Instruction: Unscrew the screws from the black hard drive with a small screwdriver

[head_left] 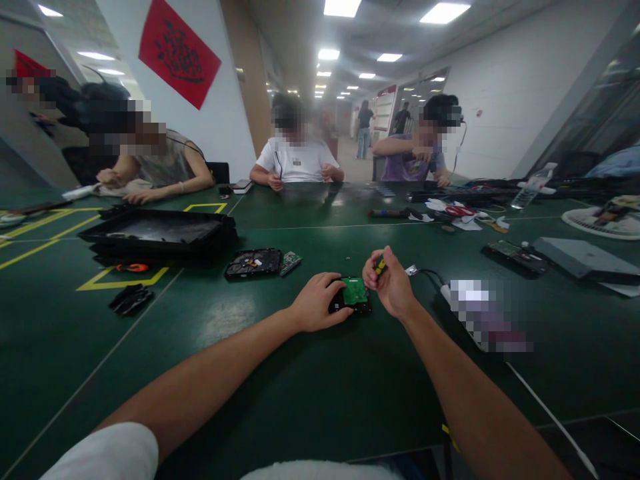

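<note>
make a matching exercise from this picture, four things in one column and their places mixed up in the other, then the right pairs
Things
1. flat black device with a bright green circuit board
2. short yellow-and-black tool
3. stacked black plastic trays
4. clear plastic bottle

Places
A. toward the picture's right edge, at the far side of the green table
B. in the raised right hand
C. on the left part of the table
D. on the table under the left hand

Pairs: 1-D, 2-B, 3-C, 4-A
</note>
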Motion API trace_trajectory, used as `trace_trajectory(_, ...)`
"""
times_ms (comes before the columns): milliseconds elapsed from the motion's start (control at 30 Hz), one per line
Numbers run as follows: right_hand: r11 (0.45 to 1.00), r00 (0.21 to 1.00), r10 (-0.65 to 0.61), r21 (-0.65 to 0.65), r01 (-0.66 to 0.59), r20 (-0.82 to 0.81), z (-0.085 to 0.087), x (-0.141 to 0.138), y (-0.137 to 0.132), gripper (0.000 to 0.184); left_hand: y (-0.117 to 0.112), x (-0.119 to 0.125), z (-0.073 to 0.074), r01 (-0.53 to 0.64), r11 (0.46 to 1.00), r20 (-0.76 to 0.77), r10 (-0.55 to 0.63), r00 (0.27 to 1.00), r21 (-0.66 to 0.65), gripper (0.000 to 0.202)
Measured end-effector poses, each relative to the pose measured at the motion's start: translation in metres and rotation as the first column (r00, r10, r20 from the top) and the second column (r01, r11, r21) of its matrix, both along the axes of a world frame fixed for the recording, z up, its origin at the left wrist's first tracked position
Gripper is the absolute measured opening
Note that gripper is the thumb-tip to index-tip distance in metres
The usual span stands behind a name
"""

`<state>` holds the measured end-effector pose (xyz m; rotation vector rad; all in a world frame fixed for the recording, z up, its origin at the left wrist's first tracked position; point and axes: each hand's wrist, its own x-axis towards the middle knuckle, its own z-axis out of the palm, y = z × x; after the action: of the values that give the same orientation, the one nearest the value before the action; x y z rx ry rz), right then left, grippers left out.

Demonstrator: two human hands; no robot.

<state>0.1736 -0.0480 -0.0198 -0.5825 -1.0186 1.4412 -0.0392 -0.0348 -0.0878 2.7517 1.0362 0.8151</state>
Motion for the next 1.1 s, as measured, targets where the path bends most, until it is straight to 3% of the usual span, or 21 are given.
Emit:
trace_trajectory(200, 0.999, 0.999, -0.031, 0.011, 0.030, 0.021, -0.0013, 0.0016, 0.0022, 0.040, -0.0005, -0.0005, 0.0009, 0.003, 1.000, -0.010, -0.003, 1.000, 0.004, 0.062)
trace_trajectory(433, 0.999, 0.994, -0.034, 0.023, 0.032, 0.109, -0.0020, -0.0006, 0.0022, 0.053, -0.0001, -0.0008, 0.0005, 0.007, 1.000, 0.006, -0.007, 1.000, 0.009, 0.062)
trace_trajectory(600, 1.000, 0.997, -0.023, 0.004, 0.023, 0.072, -0.0003, -0.0036, 0.0009, 0.064, -0.0007, -0.0003, 0.0019, 0.010, 1.000, 0.006, -0.010, 1.000, 0.010, 0.062)
trace_trajectory(1100, 0.999, 0.993, -0.004, 0.051, -0.001, 0.116, 0.0008, -0.0060, -0.0035, 0.046, -0.0005, -0.0005, 0.0024, 0.003, 1.000, -0.001, -0.003, 1.000, -0.022, 0.062)
